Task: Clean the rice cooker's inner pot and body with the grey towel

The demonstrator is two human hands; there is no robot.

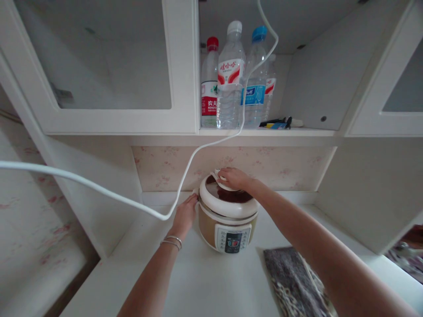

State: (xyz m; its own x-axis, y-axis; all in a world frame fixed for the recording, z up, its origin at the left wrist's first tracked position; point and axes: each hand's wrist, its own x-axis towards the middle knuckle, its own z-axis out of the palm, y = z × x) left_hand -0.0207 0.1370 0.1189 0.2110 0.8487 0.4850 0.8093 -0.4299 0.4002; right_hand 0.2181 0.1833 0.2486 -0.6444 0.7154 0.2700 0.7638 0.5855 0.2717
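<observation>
A round electric cooker (pixel 228 220) with a tan body, white lid and front control panel stands on the white counter (pixel 205 281) near the back wall. My right hand (pixel 234 178) lies on top of the lid, fingers curled over its white handle. My left hand (pixel 185 215) is pressed against the cooker's left side at the rim, fingers wrapped round its edge; two thin bangles circle that wrist.
A white cable (pixel 99 189) sags across the view from the left and up past the open cupboard shelf, which holds several water bottles (pixel 231 75) and small items (pixel 280 123). A dark patterned cloth (pixel 291 281) lies on the counter at the right. A closed glass-fronted cupboard door (pixel 99 66) hangs upper left.
</observation>
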